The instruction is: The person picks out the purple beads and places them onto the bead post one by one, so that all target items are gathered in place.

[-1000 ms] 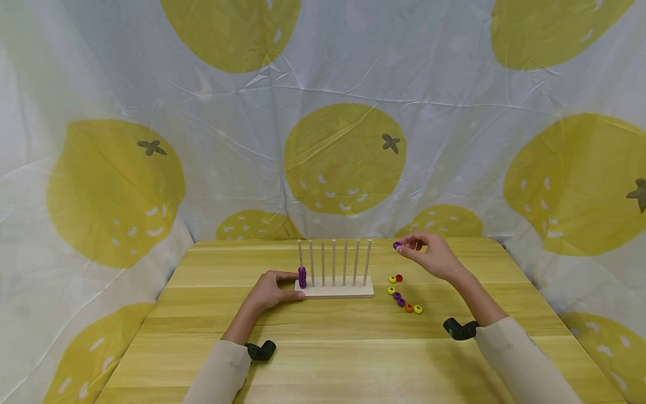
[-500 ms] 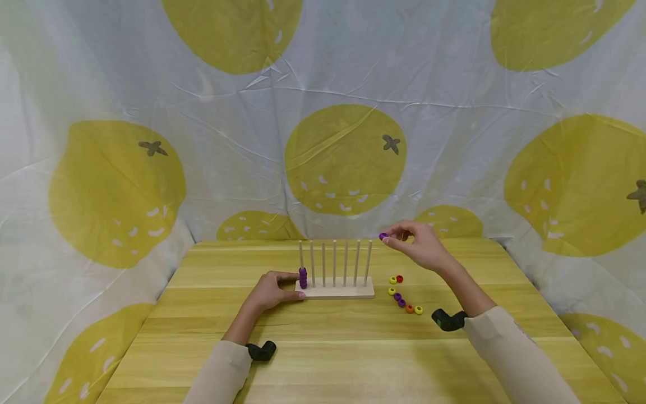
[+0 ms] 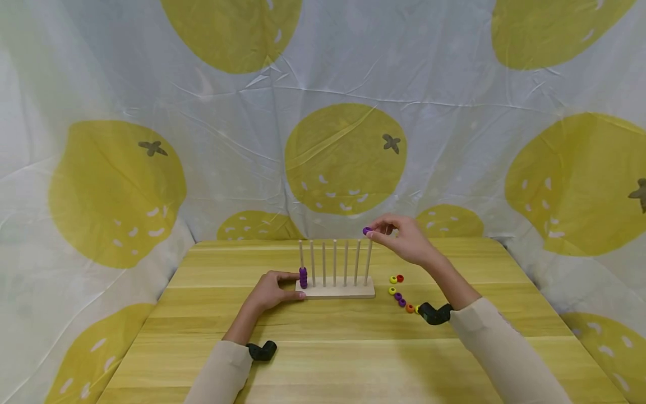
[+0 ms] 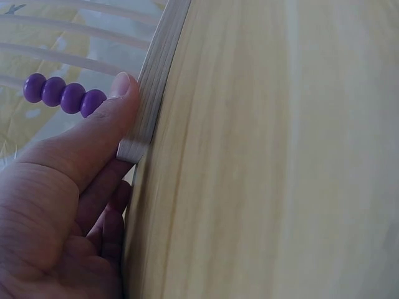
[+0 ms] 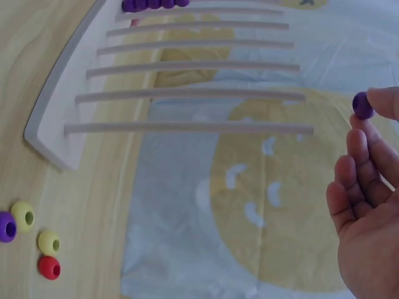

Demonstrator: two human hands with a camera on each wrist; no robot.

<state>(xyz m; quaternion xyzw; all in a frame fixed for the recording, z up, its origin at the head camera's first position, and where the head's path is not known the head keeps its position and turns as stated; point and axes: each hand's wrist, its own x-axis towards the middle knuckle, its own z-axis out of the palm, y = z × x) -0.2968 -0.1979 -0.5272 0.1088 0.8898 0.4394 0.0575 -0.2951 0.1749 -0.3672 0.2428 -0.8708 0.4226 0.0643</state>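
A pale wooden peg rack (image 3: 339, 289) with several upright pegs stands on the table. Purple beads (image 3: 303, 278) are stacked on its leftmost peg; the left wrist view also shows this purple stack (image 4: 63, 94). My left hand (image 3: 267, 290) grips the rack's left end, thumb at the front edge and fingers behind. Between thumb and index finger my right hand (image 3: 404, 238) pinches a single purple bead (image 3: 367, 230), up at the height of the rightmost peg's tip. In the right wrist view the held bead (image 5: 363, 106) is apart from the peg ends.
Loose beads lie right of the rack: a red bead (image 3: 400, 278), an orange bead (image 3: 410, 308), several yellow and purple ones. The right wrist's black camera mount (image 3: 435, 313) overlaps one yellow bead. A lemon-print cloth (image 3: 242, 168) hangs behind the wooden table (image 3: 323, 365).
My right hand has moved left and slightly up with the purple bead, from right of the rack to the rightmost peg's top. The left hand and rack stay put.
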